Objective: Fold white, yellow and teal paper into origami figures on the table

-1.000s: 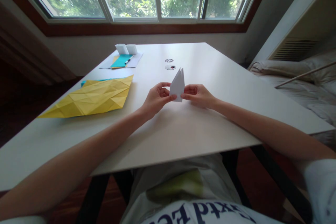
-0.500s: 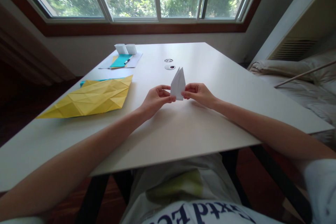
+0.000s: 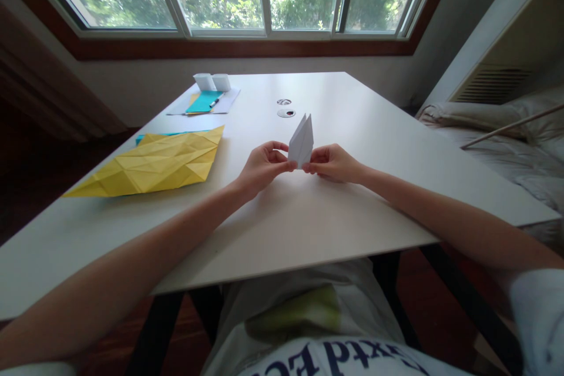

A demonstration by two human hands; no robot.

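A small folded white paper (image 3: 301,142) stands upright between my hands, its two narrow points upward with a gap between them. My left hand (image 3: 265,165) is closed on its lower left edge, the thumb in front. At the lower right corner my right hand (image 3: 333,163) pinches the same paper between thumb and curled fingers. Both hands are just over the white table (image 3: 273,223). What the fingers behind the paper do is hidden.
To the left lies a large creased yellow paper (image 3: 163,161), with blue paper (image 3: 140,138) under it. Farther back are a teal sheet (image 3: 203,102), a pen (image 3: 217,100) and two white holders (image 3: 211,81). Round cable holes (image 3: 286,113) sit mid-table. The near table edge runs before my lap.
The folded white paper has turned slightly and its points lean a little more to the right. My right hand has shifted slightly lower along its edge. Both hands keep their grip.
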